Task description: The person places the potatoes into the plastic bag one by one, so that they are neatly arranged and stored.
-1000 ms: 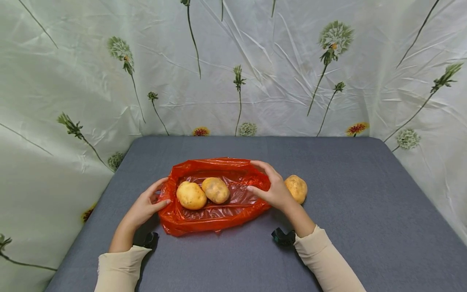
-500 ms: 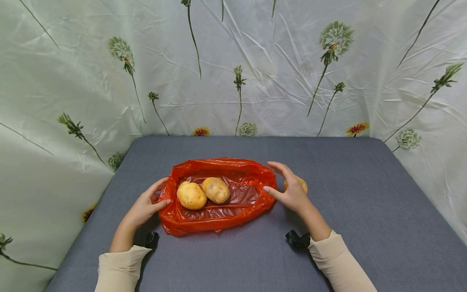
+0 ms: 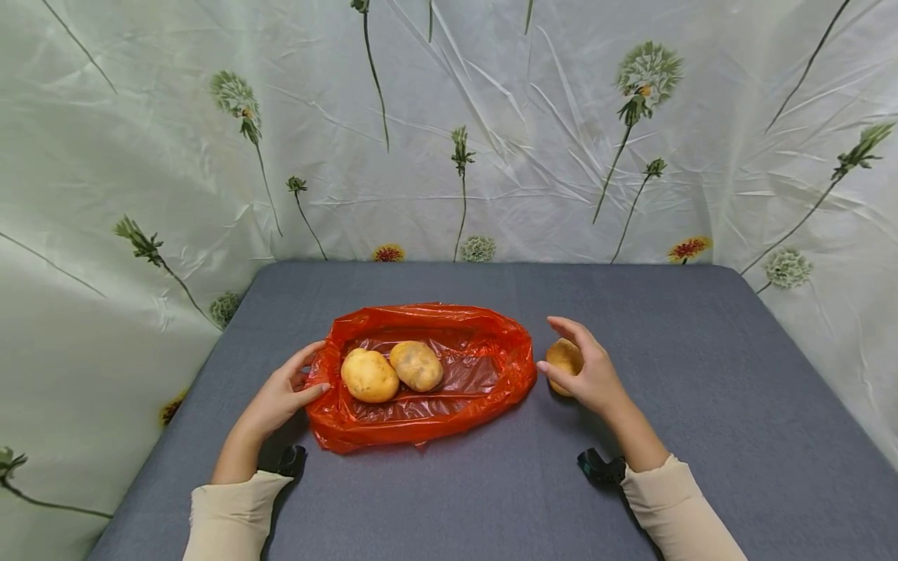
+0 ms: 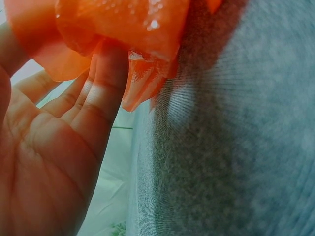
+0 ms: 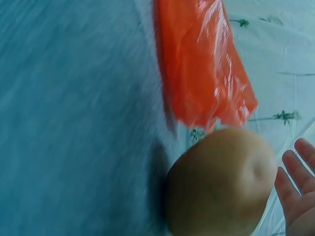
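Note:
A red plastic bag (image 3: pixel 421 432) lies spread on the table with its mouth facing up. Inside, toward its left end, two potatoes rest side by side: a yellow potato (image 3: pixel 369 375) and a browner potato (image 3: pixel 417 366). My left hand (image 3: pixel 279 399) holds the bag's left rim, fingers behind the film in the left wrist view and thumb over the edge. Right of the bag, a third potato (image 5: pixel 221 184) sits on the table. Around it hovers my right hand (image 3: pixel 588 375), thumb and fingers spread, partly hiding it in the head view; no grip shows.
The grey cloth-covered table (image 3: pixel 449 506) stretches out on both sides of the bag. Behind it hangs a pale curtain (image 3: pixel 533 156) printed with dandelions. A dark wrist-worn device (image 3: pixel 601 467) sits at the right wrist, and a similar device (image 3: pixel 291 461) at the left.
My right hand has let go of the bag's right rim and moved right to the third potato. The bag's right end has spread a little wider. My left hand stays in place.

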`<state>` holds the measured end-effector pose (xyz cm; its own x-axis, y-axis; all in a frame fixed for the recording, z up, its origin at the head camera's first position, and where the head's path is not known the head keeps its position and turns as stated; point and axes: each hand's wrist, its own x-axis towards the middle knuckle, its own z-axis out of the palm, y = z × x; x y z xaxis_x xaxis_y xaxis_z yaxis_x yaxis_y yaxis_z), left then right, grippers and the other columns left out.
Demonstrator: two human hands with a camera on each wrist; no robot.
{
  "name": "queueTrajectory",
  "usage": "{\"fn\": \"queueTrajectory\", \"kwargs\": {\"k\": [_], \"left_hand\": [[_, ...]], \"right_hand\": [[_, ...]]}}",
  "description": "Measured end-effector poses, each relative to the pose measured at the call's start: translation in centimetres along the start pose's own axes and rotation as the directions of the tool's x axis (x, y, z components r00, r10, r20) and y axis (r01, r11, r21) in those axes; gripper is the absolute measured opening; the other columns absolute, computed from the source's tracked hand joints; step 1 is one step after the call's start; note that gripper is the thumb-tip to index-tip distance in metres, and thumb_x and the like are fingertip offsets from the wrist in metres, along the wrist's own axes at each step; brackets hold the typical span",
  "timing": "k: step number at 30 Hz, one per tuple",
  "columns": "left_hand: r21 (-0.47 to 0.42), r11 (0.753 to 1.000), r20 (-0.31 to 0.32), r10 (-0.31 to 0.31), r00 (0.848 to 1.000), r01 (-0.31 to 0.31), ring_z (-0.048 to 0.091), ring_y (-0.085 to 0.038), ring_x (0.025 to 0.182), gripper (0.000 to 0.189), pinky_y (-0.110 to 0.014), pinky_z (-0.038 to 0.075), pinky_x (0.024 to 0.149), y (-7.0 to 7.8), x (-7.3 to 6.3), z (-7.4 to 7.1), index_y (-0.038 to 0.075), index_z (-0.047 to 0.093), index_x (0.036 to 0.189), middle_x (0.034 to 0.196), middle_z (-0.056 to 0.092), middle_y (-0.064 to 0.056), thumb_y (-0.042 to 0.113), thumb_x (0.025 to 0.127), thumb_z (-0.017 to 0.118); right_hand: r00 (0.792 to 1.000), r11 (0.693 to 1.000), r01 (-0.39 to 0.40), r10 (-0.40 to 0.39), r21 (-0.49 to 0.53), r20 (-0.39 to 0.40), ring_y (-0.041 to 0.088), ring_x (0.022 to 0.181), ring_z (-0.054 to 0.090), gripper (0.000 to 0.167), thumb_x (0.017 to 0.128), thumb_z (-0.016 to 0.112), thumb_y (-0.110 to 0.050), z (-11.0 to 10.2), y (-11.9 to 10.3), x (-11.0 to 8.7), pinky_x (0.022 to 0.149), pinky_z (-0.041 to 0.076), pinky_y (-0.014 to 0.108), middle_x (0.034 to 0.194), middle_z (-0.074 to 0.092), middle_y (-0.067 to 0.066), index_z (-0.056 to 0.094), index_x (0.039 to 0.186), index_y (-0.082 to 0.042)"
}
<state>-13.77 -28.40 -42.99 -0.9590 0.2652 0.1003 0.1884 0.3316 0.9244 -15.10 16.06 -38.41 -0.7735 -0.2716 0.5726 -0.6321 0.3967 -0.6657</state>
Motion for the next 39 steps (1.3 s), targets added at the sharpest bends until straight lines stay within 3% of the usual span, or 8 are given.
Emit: {"fn": "queueTrajectory", "kwargs": {"k": [7,10,14,20,28,30,35,39], "left_hand": [[0.001,1.0,0.002,0.025,1.0,-0.025,0.058,-0.014,0.08,0.064,-0.028,0.05,0.063,0.1,0.1,0.1,-0.002,0.026,0.137,0.118,0.039,-0.028,-0.002,0.083,0.06],[0.007,1.0,-0.001,0.023,1.0,-0.023,0.058,-0.015,0.081,0.064,-0.028,0.05,0.063,0.0,0.1,0.1,-0.002,0.026,0.137,0.118,0.04,-0.028,-0.002,0.083,0.06],[0.014,1.0,-0.004,0.008,1.0,-0.008,0.058,-0.014,0.083,0.064,-0.028,0.05,0.064,-0.2,0.0,-0.1,0.0,0.027,0.137,0.119,0.04,-0.026,0.001,0.083,0.062],[0.018,1.0,-0.001,0.002,1.0,-0.002,0.057,-0.011,0.085,0.065,-0.028,0.05,0.066,-0.3,0.1,-0.1,0.002,0.027,0.138,0.12,0.039,-0.026,0.002,0.083,0.062],[0.017,1.0,-0.001,0.005,1.0,-0.005,0.056,-0.011,0.085,0.065,-0.029,0.05,0.065,-0.3,0.0,-0.1,0.002,0.027,0.138,0.121,0.039,-0.025,0.001,0.083,0.062],[0.016,1.0,0.002,0.006,1.0,-0.006,0.056,-0.011,0.085,0.065,-0.029,0.05,0.065,-0.3,0.0,-0.1,0.002,0.027,0.138,0.12,0.039,-0.026,0.001,0.083,0.061],[0.005,1.0,0.003,0.0,1.0,0.0,0.056,-0.011,0.085,0.065,-0.029,0.05,0.065,-0.3,0.0,-0.1,0.003,0.026,0.138,0.12,0.039,-0.025,0.001,0.083,0.061],[-0.004,1.0,0.0,0.013,1.0,-0.013,0.057,-0.014,0.084,0.064,-0.028,0.05,0.065,-0.4,0.1,-0.1,0.001,0.027,0.138,0.119,0.039,-0.025,0.0,0.083,0.061]], "right_hand": [[1.0,0.999,0.002,-0.004,-0.05,-0.029,0.041,0.103,0.047,0.061,0.061,0.073,0.015,-0.8,1.2,-0.8,0.093,0.031,0.018,0.113,0.052,0.027,0.046,0.116,0.015],[0.999,0.998,-0.004,0.002,-0.059,-0.033,0.037,0.106,0.047,0.064,0.061,0.074,0.013,-1.0,2.9,-1.2,0.094,0.031,0.019,0.115,0.051,0.026,0.047,0.118,0.012],[0.999,0.996,-0.052,0.051,-0.074,-0.015,0.031,0.111,0.046,0.066,0.064,0.075,0.008,-1.2,5.0,-1.8,0.094,0.029,0.016,0.119,0.05,0.023,0.046,0.123,0.006],[0.99,0.987,-0.134,0.136,-0.085,0.02,0.03,0.114,0.044,0.063,0.07,0.075,-0.002,-1.4,5.7,-2.3,0.094,0.027,0.015,0.123,0.049,0.016,0.044,0.125,0.002],[0.982,0.979,-0.18,0.185,-0.1,0.047,0.034,0.112,0.044,0.061,0.072,0.074,-0.005,-1.5,6.4,-2.6,0.091,0.033,0.045,0.121,0.048,0.019,0.045,0.125,0.002],[0.98,0.977,-0.185,0.191,-0.103,0.051,0.033,0.112,0.044,0.062,0.071,0.075,-0.005,-1.5,6.7,-2.7,0.093,0.034,0.042,0.121,0.049,0.019,0.045,0.125,0.002],[0.976,0.974,-0.204,0.21,-0.099,0.062,0.03,0.112,0.044,0.064,0.07,0.076,-0.008,-1.5,7.0,-2.9,0.093,0.029,0.017,0.121,0.049,0.018,0.044,0.125,0.001],[0.968,0.968,-0.229,0.237,-0.098,0.076,0.03,0.111,0.044,0.065,0.072,0.076,-0.014,-1.6,7.1,-3.1,0.091,0.028,0.016,0.121,0.049,0.017,0.043,0.125,0.001]]}}
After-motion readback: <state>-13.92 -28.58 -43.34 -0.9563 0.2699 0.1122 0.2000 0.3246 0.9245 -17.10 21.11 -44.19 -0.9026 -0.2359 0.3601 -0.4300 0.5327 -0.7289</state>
